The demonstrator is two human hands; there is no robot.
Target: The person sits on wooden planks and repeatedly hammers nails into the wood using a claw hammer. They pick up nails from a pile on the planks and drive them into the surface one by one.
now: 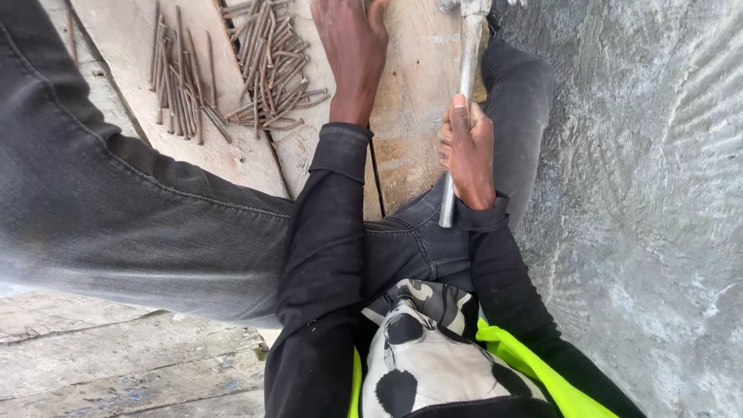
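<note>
The right hand (468, 151) is clamped around a metal hammer handle (463, 93), long axis pointing away from the body, head cut off at the frame top. The left hand (350, 46) presses on the wooden board (410, 101), fingers hidden. Rusty nails (267, 66) lie just left of it.

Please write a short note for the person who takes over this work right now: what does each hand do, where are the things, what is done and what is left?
Right hand: closed around the metal handle of the hammer; its head is cut off by the top edge.
Left hand: pressed on the wooden board; the fingers run out of view, so a hold cannot be told.
Things: two heaps of rusty nails lie on the boards, left of the left hand.
Done: nails gathered in heaps.
Left: cannot be told from this view.
</note>
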